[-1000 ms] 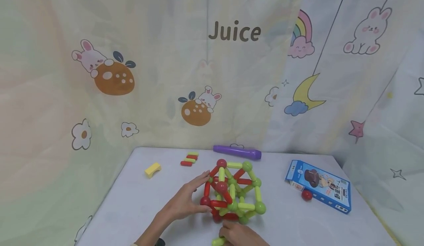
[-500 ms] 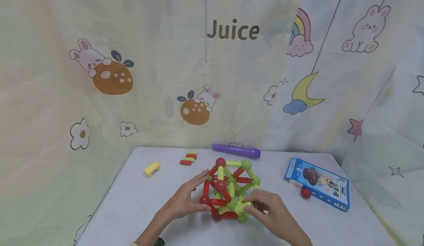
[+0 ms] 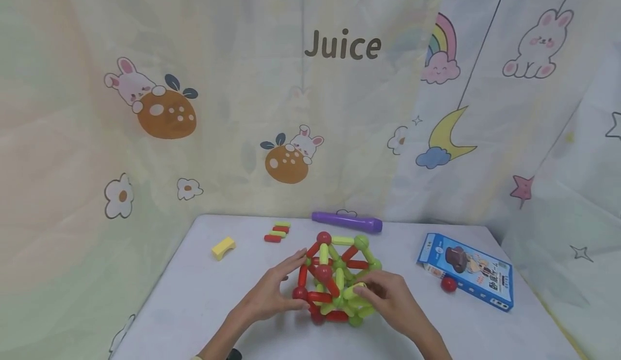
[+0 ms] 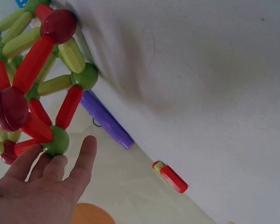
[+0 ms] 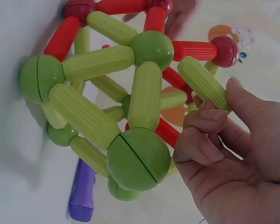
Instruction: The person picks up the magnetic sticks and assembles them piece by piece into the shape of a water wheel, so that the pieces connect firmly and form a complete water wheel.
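Note:
A magnetic ball-and-stick frame (image 3: 323,274) of red and green balls and rods stands on the table in the head view. At its left side my left hand (image 3: 267,294) holds it, thumb by a front red ball (image 4: 11,108) and fingertips at a green ball (image 4: 57,141); one finger stretches free in the left wrist view. My right hand (image 3: 395,300) pinches a light green magnetic rod (image 5: 203,83) between thumb and fingers. This rod's free end points at the green ball (image 5: 152,50) at one corner of the frame.
Several loose red and green rods (image 3: 277,234) lie at the back, beside a purple microphone-shaped stick (image 3: 346,222). A yellow arch block (image 3: 223,248) sits left. On the right are a blue box (image 3: 470,271) and a red ball (image 3: 448,284). A printed curtain (image 3: 233,80) hangs behind.
My right hand has come up from the front edge with the green rod to the frame's right side, then tilted the rod near a corner ball. My left hand stays put.

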The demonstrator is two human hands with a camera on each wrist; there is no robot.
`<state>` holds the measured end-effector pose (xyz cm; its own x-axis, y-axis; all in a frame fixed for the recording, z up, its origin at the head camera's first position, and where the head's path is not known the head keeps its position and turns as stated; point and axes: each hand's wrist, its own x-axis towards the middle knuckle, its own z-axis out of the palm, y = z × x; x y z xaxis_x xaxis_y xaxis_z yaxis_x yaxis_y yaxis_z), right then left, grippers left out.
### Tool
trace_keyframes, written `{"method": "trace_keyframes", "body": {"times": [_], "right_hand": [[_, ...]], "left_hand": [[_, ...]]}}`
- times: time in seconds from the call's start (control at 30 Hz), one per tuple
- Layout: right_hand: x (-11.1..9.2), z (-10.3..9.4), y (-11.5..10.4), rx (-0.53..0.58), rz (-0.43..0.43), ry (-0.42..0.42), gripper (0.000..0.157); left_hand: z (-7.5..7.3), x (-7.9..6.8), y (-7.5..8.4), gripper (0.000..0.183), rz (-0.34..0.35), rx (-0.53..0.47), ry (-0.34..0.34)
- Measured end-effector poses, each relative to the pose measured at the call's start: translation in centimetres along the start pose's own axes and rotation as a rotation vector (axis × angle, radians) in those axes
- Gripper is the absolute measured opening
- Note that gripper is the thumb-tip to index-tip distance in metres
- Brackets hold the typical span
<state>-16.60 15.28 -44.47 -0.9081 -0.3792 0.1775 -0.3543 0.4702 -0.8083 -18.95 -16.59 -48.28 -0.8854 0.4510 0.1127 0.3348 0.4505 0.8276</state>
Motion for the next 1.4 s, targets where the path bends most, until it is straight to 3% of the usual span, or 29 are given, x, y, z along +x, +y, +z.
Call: {"method": "trace_keyframes", "body": {"times": [0.5, 0.57, 0.67, 0.8, 0.9, 1.0, 1.13, 1.4], "right_hand": [[0.4, 0.0, 0.3, -0.088, -0.04, 0.006, 0.021], [0.1, -0.2, 0.6, -0.089, -0.062, 0.044, 0.022], [-0.6, -0.8, 1.4, -0.102, -0.124, 0.168, 0.026], [-1.4, -1.6, 3.2, -0.18, -0.164, 0.309, 0.061], [-1.5, -2.1, 4.6, -0.214, -0.137, 0.252, 0.097], [-1.2, -2.1, 5.7, -0.18, -0.083, 0.117, 0.114], [-0.9, -1.9, 6.6, -0.104, -0.016, 0.015, 0.115], [-0.6, -1.9, 6.8, -0.076, -0.034, 0.021, 0.114]], "left_hand": [[-0.1, 0.3, 0.1, 0.094, -0.011, -0.006, -0.006], [-0.2, 0.2, 0.0, 0.095, -0.009, -0.012, -0.013], [-0.3, 0.3, -0.2, 0.096, -0.011, -0.039, -0.022], [-0.5, 0.2, -0.4, 0.099, -0.025, -0.063, -0.028], [-0.7, 0.2, -0.4, 0.099, -0.034, -0.065, -0.034], [-0.8, 0.1, -0.3, 0.099, -0.037, -0.073, -0.037], [-0.8, 0.2, -0.3, 0.098, -0.03, -0.087, -0.039], [-0.9, 0.4, -0.4, 0.095, -0.022, -0.09, -0.039]]}}
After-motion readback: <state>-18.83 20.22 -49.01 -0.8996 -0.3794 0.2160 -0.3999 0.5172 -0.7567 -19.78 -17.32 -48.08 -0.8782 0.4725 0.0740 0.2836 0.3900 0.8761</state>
